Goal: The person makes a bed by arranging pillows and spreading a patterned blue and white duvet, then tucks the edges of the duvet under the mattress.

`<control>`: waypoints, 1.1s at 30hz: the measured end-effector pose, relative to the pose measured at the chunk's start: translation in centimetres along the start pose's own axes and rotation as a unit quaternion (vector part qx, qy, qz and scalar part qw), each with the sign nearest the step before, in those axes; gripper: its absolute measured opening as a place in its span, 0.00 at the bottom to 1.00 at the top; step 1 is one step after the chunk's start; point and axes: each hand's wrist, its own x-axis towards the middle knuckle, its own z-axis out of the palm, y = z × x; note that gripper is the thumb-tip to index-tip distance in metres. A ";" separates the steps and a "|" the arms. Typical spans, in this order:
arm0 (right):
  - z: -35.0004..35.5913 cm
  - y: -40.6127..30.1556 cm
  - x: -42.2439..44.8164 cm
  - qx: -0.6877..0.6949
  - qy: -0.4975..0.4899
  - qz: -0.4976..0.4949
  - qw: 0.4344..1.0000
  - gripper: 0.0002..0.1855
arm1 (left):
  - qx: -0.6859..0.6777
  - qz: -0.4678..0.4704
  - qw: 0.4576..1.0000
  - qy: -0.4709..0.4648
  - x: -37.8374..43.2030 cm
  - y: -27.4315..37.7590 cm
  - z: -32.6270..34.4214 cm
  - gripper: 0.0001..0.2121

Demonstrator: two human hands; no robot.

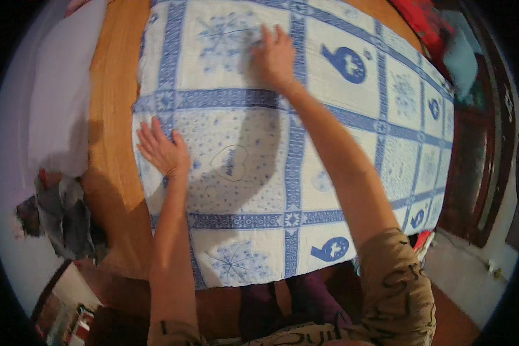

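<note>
A blue and white patchwork-patterned cloth, like a quilt or blanket, lies spread over a wooden surface before me. On its left edge rests my left hand, palm down with fingers spread and nothing in it. My right hand is farther away, at or just above a square with a pale blue leaf print; its fingers are apart and it holds nothing. Whether the right palm presses on the cloth cannot be told.
Bare wood borders the cloth on the left. Dark grey fabric hangs at the lower left. Red fabric and a light blue cloth item lie beyond the cloth at the upper right. A dark wooden door stands right.
</note>
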 end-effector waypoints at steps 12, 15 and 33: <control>-11.4 -16.8 -19.5 0.279 -0.193 0.070 0.938 0.29 | 0.011 -0.009 0.998 -0.065 -6.4 -8.4 -8.6 0.21; -16.6 -13.5 -27.2 0.131 -0.209 0.179 0.952 0.31 | -0.057 0.029 0.984 -0.168 -8.5 -12.0 -8.2 0.17; -30.9 -12.5 -52.6 0.497 -0.263 0.751 0.346 0.13 | -0.094 -0.015 0.915 -0.391 -26.0 -22.2 -17.6 0.19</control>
